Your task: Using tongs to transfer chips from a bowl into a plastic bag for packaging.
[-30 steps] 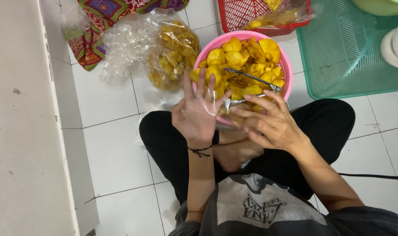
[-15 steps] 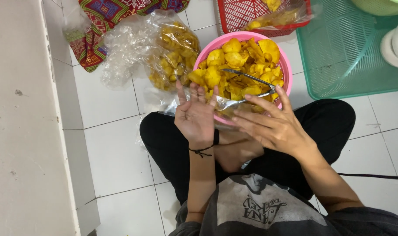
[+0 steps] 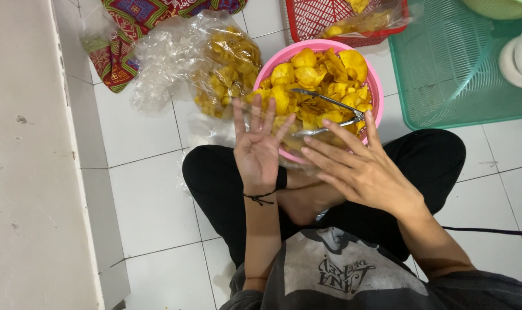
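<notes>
The round pink plastic basin (image 3: 376, 92) sits on the white tiled floor (image 3: 152, 201) just beyond the person's crossed legs in black trousers (image 3: 215, 178), and it is heaped with yellow fried chips (image 3: 312, 74). Across that heap lie metal tongs (image 3: 330, 112), their long axis running roughly from the basin's middle toward its right rim; the joined end rests near the right rim, and the two arms spread apart toward the middle (so the open mouth points left, away from the right hand).

The left hand (image 3: 260, 150) is raised at the basin's near-left edge, fingers straight and fanned out, gripping nothing. The right hand (image 3: 367, 172) hovers at the basin's near-right edge, back toward the camera, fingers likewise extended and slightly spread, holding nothing; its fingertips reach toward the near rim. A thin clear plastic film (image 3: 295, 161) appears to hang at the near rim between the two hands, though whether either hand touches it cannot be told.

Left of the basin lies a crumpled clear plastic bag (image 3: 215, 63) with more yellow chips in it, and beyond that a patterned red and green cloth (image 3: 129, 28). Behind the basin stands a red plastic lattice basket (image 3: 307, 17), and to the basin's right a green plastic mesh tray (image 3: 456, 69). A dark cord bracelet (image 3: 261, 197) circles the left wrist.
</notes>
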